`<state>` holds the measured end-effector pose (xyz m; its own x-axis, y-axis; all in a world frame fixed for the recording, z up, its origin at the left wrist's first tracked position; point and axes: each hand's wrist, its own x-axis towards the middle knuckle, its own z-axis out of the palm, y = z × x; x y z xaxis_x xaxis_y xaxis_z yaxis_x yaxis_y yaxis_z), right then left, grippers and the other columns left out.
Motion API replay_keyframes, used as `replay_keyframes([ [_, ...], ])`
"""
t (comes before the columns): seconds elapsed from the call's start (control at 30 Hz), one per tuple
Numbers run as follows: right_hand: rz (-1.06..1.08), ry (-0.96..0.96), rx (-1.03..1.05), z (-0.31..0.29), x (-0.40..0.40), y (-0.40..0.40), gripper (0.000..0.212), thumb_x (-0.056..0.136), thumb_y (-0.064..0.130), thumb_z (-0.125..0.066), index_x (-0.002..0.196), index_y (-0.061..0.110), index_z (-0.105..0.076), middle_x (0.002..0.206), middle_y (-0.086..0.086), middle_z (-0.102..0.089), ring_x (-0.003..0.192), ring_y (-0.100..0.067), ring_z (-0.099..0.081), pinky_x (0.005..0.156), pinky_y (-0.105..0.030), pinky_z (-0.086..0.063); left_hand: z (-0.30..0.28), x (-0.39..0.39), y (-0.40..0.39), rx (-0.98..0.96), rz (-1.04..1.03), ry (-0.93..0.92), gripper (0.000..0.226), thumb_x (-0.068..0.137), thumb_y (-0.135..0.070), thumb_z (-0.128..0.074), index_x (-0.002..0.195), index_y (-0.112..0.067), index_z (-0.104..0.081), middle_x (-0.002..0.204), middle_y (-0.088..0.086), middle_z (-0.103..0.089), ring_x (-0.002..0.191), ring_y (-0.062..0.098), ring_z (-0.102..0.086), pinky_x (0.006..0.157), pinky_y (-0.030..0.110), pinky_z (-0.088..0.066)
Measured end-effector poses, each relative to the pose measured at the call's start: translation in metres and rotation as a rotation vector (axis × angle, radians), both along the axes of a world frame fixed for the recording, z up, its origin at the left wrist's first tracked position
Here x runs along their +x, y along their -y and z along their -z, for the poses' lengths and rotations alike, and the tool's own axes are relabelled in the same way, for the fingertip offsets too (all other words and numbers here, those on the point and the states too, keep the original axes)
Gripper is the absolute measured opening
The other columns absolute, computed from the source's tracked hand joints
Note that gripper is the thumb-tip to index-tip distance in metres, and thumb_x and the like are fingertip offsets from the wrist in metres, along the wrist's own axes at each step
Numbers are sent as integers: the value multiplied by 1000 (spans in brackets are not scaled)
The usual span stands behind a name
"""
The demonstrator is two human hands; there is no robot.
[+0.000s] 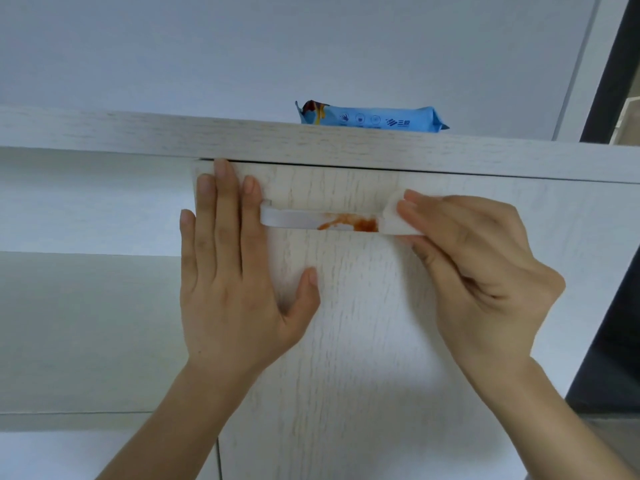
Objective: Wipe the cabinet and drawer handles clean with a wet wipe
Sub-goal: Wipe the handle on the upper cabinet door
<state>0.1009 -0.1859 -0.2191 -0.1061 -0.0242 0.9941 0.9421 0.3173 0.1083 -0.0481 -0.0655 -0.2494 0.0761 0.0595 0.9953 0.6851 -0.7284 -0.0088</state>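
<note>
Two hands, one wet wipe, one handle, one pack of wipes. The right hand [485,271] pinches the folded white wet wipe [398,220] between thumb and fingers, pressing it around the right end of the white bar handle [294,221] on the pale wood-grain cabinet door [346,341]. Just left of that pinch an orange-red smear [349,222] (wet-looking, thickest beside the wipe) runs along the handle's middle; the stretch beyond it looks clean. The left hand [228,282] lies flat on the door, fingers spread, covering the handle's far end. Above the grip, a blue pack of wipes [370,120] lies on the cabinet top [138,133].
</note>
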Motion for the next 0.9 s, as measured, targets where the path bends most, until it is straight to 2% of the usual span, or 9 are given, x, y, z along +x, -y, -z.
replay_keyframes([
  [0.17, -20, -23, -18, -5, 0, 7, 19, 90, 13, -62, 108, 7, -59, 106, 7, -60, 94, -15, -58, 89, -15, -43, 3, 0, -2, 15, -3, 1, 77, 91, -47, -37, 145, 3, -15, 150, 19, -13, 142, 34, -14, 119, 43, -11],
  [0.4, -11, 1, -21, -6, -8, 1, 16, 91, 15, -60, 106, 10, -60, 108, 4, -60, 93, -16, -58, 90, -14, -42, 5, 0, -3, 21, -3, 5, 77, 92, -48, -36, 146, 2, -14, 151, 18, -13, 144, 31, -13, 119, 44, -12],
  [0.53, -8, 57, -18, -12, -20, -7, 13, 91, 13, -60, 103, 13, -63, 99, 7, -63, 92, -14, -58, 88, -12, -41, 4, 2, -2, 29, -35, 6, 77, 91, -48, -37, 145, 3, -16, 151, 17, -13, 143, 33, -15, 119, 43, -10],
  [0.6, -37, -25, -17, -12, -20, -4, 14, 90, 10, -61, 102, 17, -62, 97, 10, -62, 90, -10, -57, 84, -14, -41, 4, 1, -3, 38, -30, 9, 77, 91, -47, -38, 145, 3, -17, 150, 16, -13, 142, 33, -17, 119, 44, -11],
  [0.67, -112, -194, 57, -10, -20, 3, 17, 89, 13, -63, 103, 23, -62, 99, 18, -60, 87, -4, -57, 79, -16, -42, 5, 1, -3, 44, -14, 14, 76, 91, -47, -38, 146, 2, -17, 151, 14, -13, 142, 33, -17, 118, 44, -13],
  [0.73, -156, -261, 125, -9, -25, 4, 20, 90, 17, -63, 106, 27, -62, 100, 26, -58, 86, 1, -56, 77, -16, -42, 6, 1, -4, 45, -3, 12, 76, 91, -46, -39, 146, 1, -16, 151, 13, -12, 143, 32, -16, 118, 44, -13],
  [0.8, -110, -206, 98, -10, -32, -1, 22, 90, 16, -62, 109, 29, -61, 97, 28, -57, 83, 5, -54, 77, -18, -42, 6, 0, -5, 44, -4, 12, 77, 91, -46, -40, 146, 1, -17, 152, 14, -12, 143, 33, -16, 118, 44, -14],
  [0.9, 47, -86, 46, -10, -32, -5, 19, 92, 13, -58, 106, 25, -58, 87, 18, -56, 80, 0, -52, 80, -28, -42, 6, 0, -4, 45, 4, 12, 77, 91, -46, -41, 146, 2, -18, 152, 14, -13, 143, 33, -17, 118, 44, -14],
])
